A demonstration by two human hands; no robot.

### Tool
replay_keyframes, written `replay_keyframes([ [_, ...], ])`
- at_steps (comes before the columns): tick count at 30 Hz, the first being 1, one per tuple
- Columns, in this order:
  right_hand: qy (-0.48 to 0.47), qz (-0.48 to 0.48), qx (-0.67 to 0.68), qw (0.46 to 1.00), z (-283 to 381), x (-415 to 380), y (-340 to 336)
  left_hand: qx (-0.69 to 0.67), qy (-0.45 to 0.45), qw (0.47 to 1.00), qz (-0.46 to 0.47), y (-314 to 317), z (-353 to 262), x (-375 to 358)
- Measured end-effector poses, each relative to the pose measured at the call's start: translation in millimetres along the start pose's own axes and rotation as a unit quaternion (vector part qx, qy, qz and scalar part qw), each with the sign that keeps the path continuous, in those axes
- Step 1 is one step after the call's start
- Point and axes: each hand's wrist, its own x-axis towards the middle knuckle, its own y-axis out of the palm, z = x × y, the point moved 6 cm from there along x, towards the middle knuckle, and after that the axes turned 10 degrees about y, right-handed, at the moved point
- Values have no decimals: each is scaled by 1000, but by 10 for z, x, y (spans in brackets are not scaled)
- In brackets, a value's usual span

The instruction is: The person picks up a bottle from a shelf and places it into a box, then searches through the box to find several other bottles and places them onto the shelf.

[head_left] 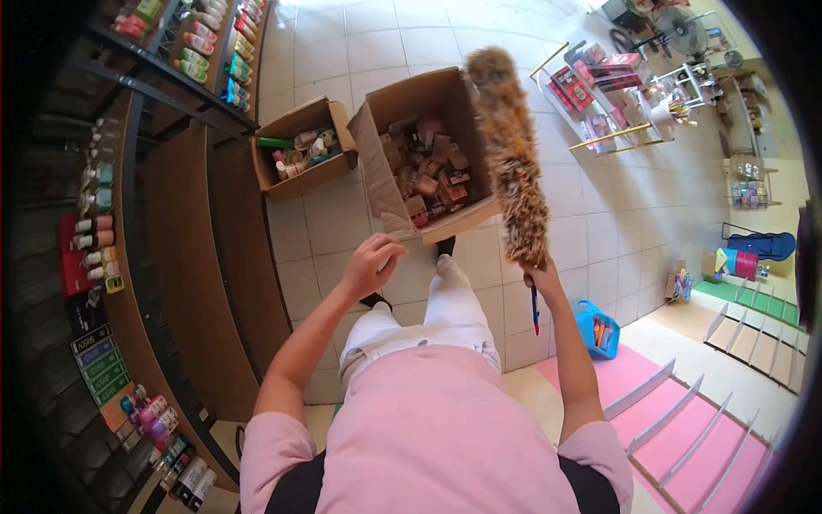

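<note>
right grip (541,276) clenched on fluffy brown feather duster (512,154), left hand (370,264) loosely curled, empty, near cardboard box (425,154)

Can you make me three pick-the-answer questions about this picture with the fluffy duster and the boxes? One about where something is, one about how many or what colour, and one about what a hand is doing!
1. Where is the big box?
A. on the tiled floor
B. on a shelf
C. on a chair

2. How many open cardboard boxes stand on the floor?
A. one
B. two
C. five

3. What is the right hand doing?
A. hanging empty
B. holding the feather duster
C. resting in a pocket

Answers:
1 A, tiles show all around it.
2 B, a small box stands beside the big one.
3 B, its grip is closed on the duster's handle.
</note>
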Motion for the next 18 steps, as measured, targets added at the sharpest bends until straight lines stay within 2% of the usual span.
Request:
replay_keyframes([
  [1,1,-64,-5,998,-112,250,-160,7,5,1000,18,141,77,184],
  [2,-24,-88,6,996,-143,522,-315,11,7,999,34,305,157,346],
  [5,-140,-188,-109,966,-260,1245,-600,45,-7,991,129,852,548,736],
  [8,-182,-187,-185,947,344,1427,-419,47,-181,963,193,1323,1090,870],
  [11,-148,-119,-165,968,469,1876,-267,49,-297,890,343,1703,1512,653],
  [14,-151,-34,-132,979,704,2107,128,-17,-401,851,338,1897,1931,330],
  [18,-109,-22,-56,992,219,2571,284,52,-429,850,301,2022,2336,281],
])
